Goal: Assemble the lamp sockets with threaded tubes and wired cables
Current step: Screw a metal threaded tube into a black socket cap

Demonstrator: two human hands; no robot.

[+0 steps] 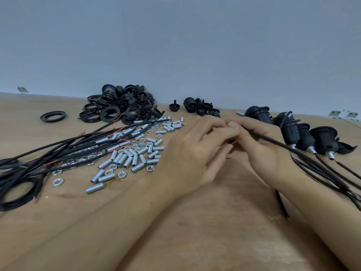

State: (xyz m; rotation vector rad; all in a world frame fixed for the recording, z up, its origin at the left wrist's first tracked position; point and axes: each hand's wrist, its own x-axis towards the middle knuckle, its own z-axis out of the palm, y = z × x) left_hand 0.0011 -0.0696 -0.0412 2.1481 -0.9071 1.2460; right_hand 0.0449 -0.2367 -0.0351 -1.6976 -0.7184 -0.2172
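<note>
A: Where are your hands right now?

B: Both meet over the middle of the wooden table (224, 222). Your right hand (261, 151) pinches a black cable (273, 141) between thumb and fingers; the cable runs from your fingertips off toward the right edge, across your wrist.

A: And your left hand (193, 153)?

B: Its fingers are curled in toward the right hand's, touching them. Something small and dark sits between the two hands, but I cannot tell what it is, or whether your left hand grips it.

A: Where are the parts?

B: To your left lies a bundle of black cables (58, 153) with red wire ends, and just beside it a scatter of silver threaded tubes (129, 159) and nuts (58, 181). Behind those, against the wall, is a heap of black socket parts (121, 106), with one ring (53, 116) lying apart to its left and a smaller heap (203, 109) to its right.

A: Any finished ones?

B: On your right, a row of sockets (304, 133) lies with tubes and cables already in them.
</note>
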